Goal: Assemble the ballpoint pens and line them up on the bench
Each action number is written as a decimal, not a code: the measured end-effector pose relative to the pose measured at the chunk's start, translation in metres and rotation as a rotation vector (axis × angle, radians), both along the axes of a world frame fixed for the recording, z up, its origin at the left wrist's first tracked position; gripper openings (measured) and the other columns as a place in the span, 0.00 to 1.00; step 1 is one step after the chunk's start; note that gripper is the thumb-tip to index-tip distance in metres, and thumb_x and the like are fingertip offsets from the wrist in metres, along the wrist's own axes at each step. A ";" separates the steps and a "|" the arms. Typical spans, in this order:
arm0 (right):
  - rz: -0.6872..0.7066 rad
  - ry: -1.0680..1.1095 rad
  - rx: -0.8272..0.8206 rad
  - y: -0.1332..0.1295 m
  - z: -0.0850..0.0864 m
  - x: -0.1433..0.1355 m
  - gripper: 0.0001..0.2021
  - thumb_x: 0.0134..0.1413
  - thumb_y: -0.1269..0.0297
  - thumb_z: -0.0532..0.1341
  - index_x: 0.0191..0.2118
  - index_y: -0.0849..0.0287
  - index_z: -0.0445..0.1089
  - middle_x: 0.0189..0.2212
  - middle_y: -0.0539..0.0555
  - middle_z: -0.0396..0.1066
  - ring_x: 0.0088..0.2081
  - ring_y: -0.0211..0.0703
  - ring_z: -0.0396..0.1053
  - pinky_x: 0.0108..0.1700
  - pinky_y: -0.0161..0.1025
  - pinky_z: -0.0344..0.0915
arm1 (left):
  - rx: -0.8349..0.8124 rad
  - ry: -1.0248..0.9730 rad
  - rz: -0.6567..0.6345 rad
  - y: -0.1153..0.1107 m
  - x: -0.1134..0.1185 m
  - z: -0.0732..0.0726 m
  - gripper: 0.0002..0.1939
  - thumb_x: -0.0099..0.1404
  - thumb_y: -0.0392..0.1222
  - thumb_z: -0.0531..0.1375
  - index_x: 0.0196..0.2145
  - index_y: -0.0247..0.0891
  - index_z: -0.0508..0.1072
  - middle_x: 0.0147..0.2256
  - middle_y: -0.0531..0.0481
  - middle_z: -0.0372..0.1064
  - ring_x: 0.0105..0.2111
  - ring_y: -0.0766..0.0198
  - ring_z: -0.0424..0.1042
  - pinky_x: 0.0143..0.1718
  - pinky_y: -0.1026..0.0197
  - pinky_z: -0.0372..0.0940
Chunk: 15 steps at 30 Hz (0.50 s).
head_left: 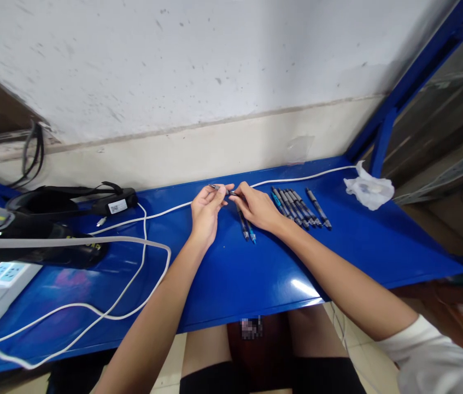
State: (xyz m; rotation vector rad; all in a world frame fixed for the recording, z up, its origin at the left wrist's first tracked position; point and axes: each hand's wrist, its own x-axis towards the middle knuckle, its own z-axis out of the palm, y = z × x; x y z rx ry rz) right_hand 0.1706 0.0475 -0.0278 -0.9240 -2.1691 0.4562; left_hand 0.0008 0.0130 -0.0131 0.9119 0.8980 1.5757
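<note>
A dark pen (233,193) is held roughly level over the blue table, its ends pinched between both hands. My left hand (207,210) is closed on its left part, thumb on top. On its right part, my right hand (258,207) is closed with bent fingers. Whether the pen is whole or in two parts is hidden by the fingers. Just below my right hand lie two pens (242,225), one dark and one blue, partly covered by it. To the right, several grey and dark pens (297,208) lie side by side, with a blue one at their left edge.
A white cable (165,210) runs across the blue table (231,279). At left are a black strapped device (112,202), a black bottle-like object (30,235) and a white power strip (5,282). Crumpled white plastic (368,189) lies at right. A wall stands behind.
</note>
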 end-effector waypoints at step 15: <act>-0.046 -0.012 0.004 -0.002 0.005 0.001 0.12 0.80 0.52 0.52 0.46 0.53 0.63 0.42 0.55 0.77 0.37 0.46 0.73 0.39 0.39 0.60 | -0.025 -0.040 0.045 0.001 -0.001 0.000 0.13 0.61 0.46 0.76 0.37 0.39 0.78 0.45 0.45 0.81 0.43 0.61 0.77 0.40 0.62 0.66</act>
